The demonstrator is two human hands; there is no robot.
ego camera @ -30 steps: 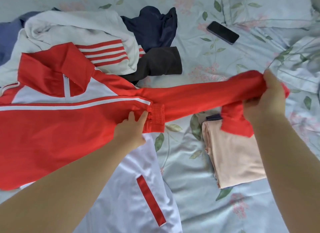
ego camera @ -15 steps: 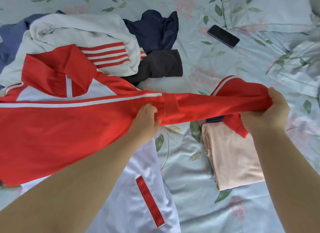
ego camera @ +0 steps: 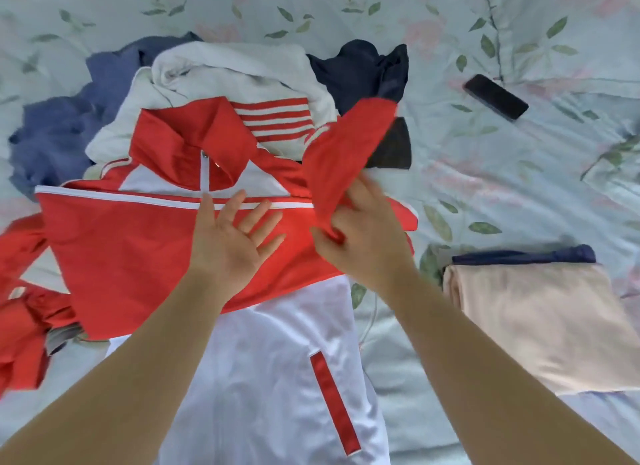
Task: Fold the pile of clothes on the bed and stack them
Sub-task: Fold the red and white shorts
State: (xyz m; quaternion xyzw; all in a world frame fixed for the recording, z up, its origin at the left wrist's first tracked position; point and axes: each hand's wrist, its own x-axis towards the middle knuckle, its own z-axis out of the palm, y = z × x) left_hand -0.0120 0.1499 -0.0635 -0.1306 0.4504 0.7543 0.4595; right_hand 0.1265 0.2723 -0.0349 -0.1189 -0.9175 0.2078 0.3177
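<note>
The sleeve (ego camera: pixel 346 153), formerly stretched rightward, is drawn over the jacket (ego camera: pixel 138 243), gripped by the right hand (ego camera: pixel 363 236); the left hand (ego camera: pixel 232 236) is released, fingers spread. Sleeve-fold is judged underway.

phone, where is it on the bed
Head view, upper right: the phone lies flat on the sheet, right of the navy garment and beyond the folded peach stack.

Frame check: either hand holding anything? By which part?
Right hand pinches the red-and-white jacket's red sleeve at the end nearest the camera; left hand is open, fingers spread over the jacket's chest, holding nothing.
</note>
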